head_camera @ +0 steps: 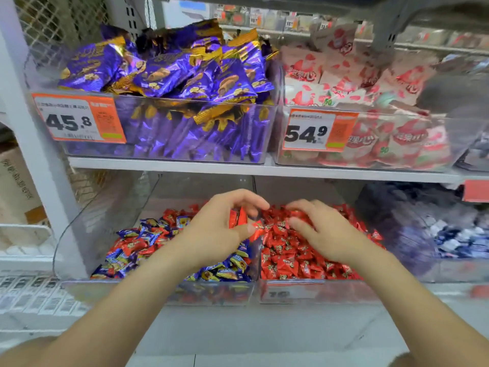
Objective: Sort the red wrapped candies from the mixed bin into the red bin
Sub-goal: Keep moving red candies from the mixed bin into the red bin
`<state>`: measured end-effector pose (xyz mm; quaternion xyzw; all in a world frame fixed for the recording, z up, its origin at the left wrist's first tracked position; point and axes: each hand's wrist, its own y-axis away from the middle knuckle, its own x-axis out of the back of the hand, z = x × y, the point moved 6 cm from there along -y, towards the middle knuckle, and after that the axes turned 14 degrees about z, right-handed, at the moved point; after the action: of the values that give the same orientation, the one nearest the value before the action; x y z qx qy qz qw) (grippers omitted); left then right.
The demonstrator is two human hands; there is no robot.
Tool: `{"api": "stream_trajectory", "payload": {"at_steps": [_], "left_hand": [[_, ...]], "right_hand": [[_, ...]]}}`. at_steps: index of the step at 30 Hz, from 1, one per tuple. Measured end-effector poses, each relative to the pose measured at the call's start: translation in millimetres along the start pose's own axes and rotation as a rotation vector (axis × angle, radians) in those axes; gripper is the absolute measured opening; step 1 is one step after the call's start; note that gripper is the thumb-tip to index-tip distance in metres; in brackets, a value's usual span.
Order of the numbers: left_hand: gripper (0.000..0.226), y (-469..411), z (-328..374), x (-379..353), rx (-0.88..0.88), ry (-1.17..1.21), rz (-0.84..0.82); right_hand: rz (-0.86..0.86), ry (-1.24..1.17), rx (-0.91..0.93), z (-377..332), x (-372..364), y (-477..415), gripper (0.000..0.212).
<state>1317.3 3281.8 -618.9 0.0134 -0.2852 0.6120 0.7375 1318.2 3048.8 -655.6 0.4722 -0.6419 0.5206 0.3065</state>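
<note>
Red candies (238, 217) apparently pinched in left hand (214, 229).

Mixed bin (79, 234): clear plastic, lower centre-left of frame, holding red and blue-and-yellow wrapped candies jumbled together. Red bin (291, 290): clear plastic, immediately right of it, walls side by side, heaped with red wrapped candies (285, 258). Several red candies (238, 217) sit upright in the left hand (211, 229), at the dividing wall between both bins.
</note>
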Motion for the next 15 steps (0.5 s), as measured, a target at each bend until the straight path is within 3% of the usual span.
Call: {"api": "stream_trajectory", "payload": {"at_steps": [2, 5, 7, 9, 12, 15], "left_hand": [[0.043, 1, 21, -14, -0.129, -0.101, 0.000], [0.049, -1, 40, -44, -0.227, -0.213, -0.039], [0.059, -3, 42, -68, -0.253, -0.326, -0.113], [0.068, -9, 35, -90, -0.232, -0.401, -0.172], [0.071, -18, 27, -115, -0.194, -0.352, -0.176], [0.084, -27, 15, -129, -0.168, -0.347, -0.236]], "right_hand": [[-0.263, 0.139, 0.111, 14, -32, 16, 0.078], [-0.503, 0.145, 0.103, 25, -56, 31, 0.065], [-0.439, 0.180, 0.095, 42, -49, 23, 0.056], [-0.273, 0.118, 0.071, 56, -28, 14, 0.050], [-0.070, -0.136, 0.065, 56, 6, 12, 0.049], [0.069, -0.123, 0.039, 45, 29, 13, 0.041]]}}
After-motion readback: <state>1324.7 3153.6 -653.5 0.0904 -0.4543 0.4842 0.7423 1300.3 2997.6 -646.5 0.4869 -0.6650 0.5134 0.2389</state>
